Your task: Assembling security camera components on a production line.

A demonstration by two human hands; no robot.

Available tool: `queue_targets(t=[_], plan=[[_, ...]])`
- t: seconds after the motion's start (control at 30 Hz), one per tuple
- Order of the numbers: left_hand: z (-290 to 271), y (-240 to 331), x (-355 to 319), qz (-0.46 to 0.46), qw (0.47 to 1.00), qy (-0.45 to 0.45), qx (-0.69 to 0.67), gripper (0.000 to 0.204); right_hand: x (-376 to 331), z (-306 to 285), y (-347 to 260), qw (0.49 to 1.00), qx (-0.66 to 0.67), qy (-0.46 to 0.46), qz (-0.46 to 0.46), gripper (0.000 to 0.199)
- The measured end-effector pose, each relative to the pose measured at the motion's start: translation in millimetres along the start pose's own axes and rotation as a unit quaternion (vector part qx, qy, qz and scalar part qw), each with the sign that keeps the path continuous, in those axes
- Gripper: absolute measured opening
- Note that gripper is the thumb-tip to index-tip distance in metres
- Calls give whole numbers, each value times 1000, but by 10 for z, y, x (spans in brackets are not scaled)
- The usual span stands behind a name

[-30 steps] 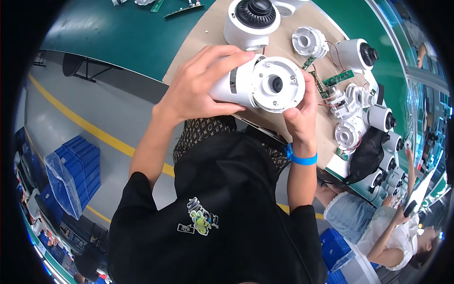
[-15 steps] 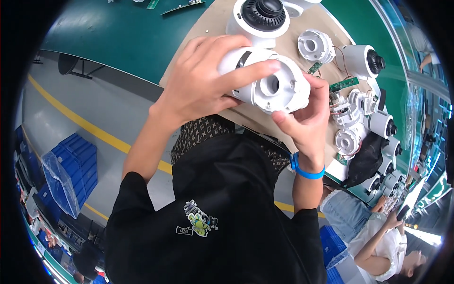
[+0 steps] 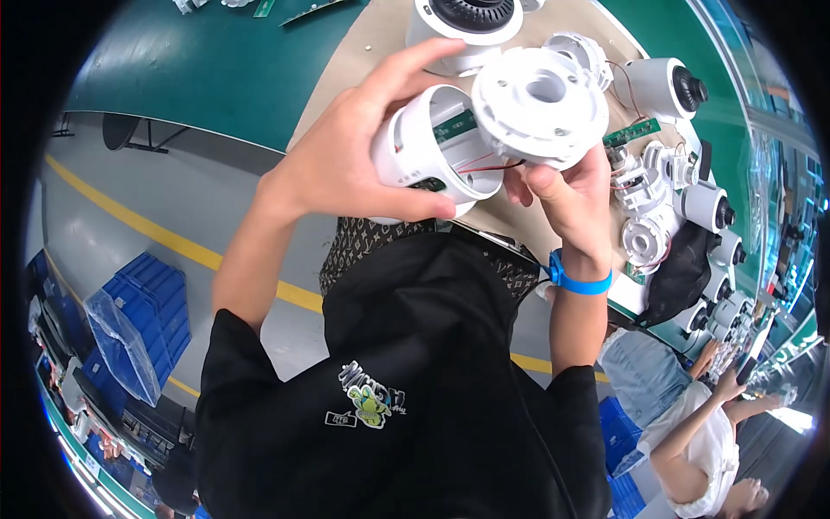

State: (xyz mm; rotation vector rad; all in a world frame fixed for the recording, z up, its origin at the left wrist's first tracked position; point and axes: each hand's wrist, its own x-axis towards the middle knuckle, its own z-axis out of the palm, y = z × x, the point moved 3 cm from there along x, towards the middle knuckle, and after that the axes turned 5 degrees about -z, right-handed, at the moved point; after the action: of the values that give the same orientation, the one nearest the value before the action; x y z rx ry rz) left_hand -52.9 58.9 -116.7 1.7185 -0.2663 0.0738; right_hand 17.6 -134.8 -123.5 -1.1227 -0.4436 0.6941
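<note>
My left hand (image 3: 333, 164) is wrapped round a white cylindrical camera housing (image 3: 405, 156), thumb along its near side. The housing lies tilted, its open end to the right, and a green circuit board (image 3: 456, 126) shows inside. My right hand (image 3: 577, 195) grips a white round end cap (image 3: 519, 117) with a central hole, from below and the right. The cap stands apart from the housing's mouth. Thin red and dark wires (image 3: 491, 167) run between the two. Some right-hand fingers are hidden behind the cap.
Just beyond my hands stands a white camera with a black dome (image 3: 471, 13). On the brown-covered table (image 3: 346, 73), more white camera parts (image 3: 644, 195), a green circuit board (image 3: 631, 132) and a black-nosed camera (image 3: 661, 86) lie at the right. A co-worker (image 3: 692, 441) is at the lower right.
The end cap has come off the housing's mouth and moved up and right in my right hand. The board and wires inside are now exposed. My left hand still holds the housing.
</note>
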Motion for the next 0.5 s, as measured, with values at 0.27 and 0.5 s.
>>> queue_targets(t=[0.27,0.5], plan=[[108,-62,-188,-81,975,-15,-204,98,-169,-21,-42,999,-39,6,0,69],[490,-101,-371,-144,904,-166,-368,104,-49,139,-230,971,-65,-200,-113,45]])
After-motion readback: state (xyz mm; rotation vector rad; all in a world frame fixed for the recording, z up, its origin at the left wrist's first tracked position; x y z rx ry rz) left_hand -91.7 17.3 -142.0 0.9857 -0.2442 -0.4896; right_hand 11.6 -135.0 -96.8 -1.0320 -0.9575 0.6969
